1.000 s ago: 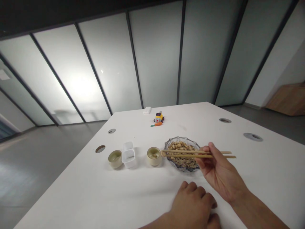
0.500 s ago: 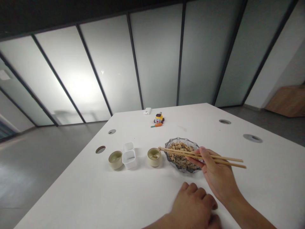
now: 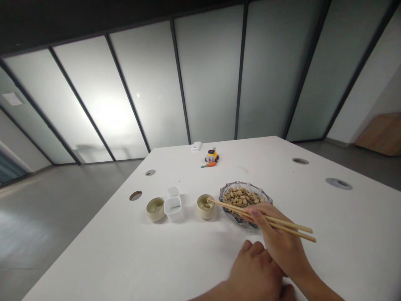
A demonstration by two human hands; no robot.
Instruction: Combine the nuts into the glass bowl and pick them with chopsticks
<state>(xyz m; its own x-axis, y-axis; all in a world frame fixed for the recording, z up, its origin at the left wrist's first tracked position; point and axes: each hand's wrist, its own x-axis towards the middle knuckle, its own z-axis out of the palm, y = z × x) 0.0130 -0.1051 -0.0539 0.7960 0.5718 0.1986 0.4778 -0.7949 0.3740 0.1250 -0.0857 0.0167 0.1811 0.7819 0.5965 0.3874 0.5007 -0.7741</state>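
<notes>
Chopsticks pinched in the right hand reach from lower right toward centre frame, tips over a small beige cup just left of a glass bowl of nuts and seeds; the left hand rests loosely curled, holding nothing, on the white table at the bottom edge, with a second cup and two white containers further left

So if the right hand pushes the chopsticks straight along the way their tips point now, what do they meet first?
Most likely the beige cup: the chopsticks in the right hand have their tips at its rim, beside the glass dish. Their height above it is unclear.
</notes>
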